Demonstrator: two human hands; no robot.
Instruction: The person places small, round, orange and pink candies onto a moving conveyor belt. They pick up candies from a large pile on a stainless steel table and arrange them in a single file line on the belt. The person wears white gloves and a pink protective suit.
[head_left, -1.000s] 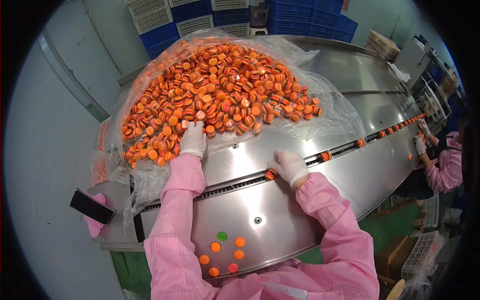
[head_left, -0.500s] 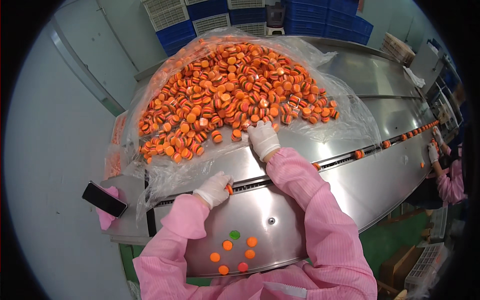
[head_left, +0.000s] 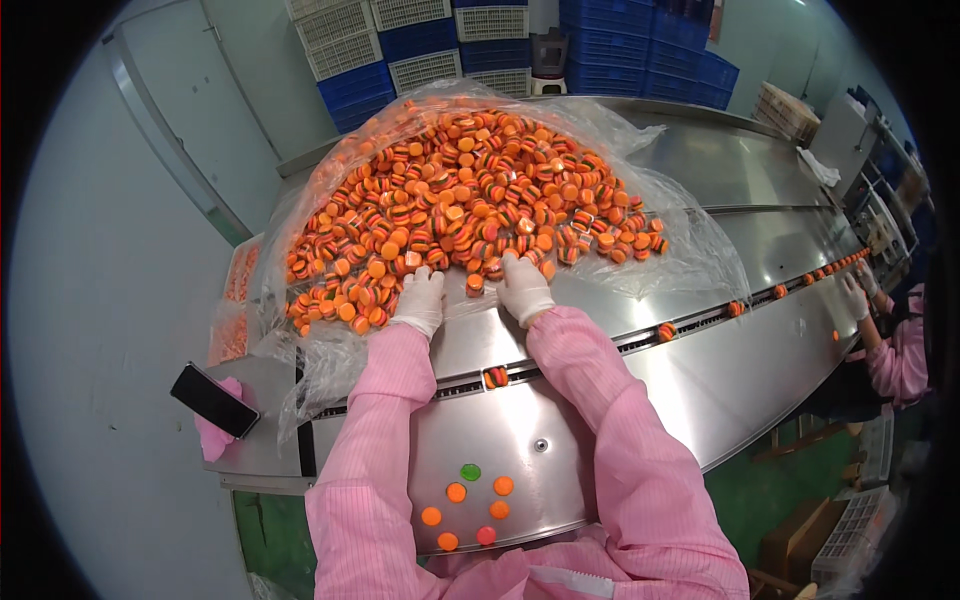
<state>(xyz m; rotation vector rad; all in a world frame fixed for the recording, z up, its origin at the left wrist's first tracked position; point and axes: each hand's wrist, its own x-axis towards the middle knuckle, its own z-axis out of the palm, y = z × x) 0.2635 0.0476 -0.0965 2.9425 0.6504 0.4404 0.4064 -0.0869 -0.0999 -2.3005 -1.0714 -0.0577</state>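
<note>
A big heap of layered, burger-shaped candies in orange, red and green lies on a clear plastic sheet. My left hand, in a white glove, reaches the near edge of the heap, its fingertips apart. Just to its right, my right hand, also gloved, curls its fingers at the same edge; what lies under them is hidden. One loose candy sits between both hands. Below them, a candy lying on its side rests on the narrow conveyor track.
More candies sit along the track to the right, where a co-worker's gloved hands are. Several loose discs and a green one lie on the steel table before me. A phone is at left; crates stand behind.
My left hand has left a candy on the track and moved up to the heap. My right hand stays at the heap's edge. Candies on the track have shifted.
</note>
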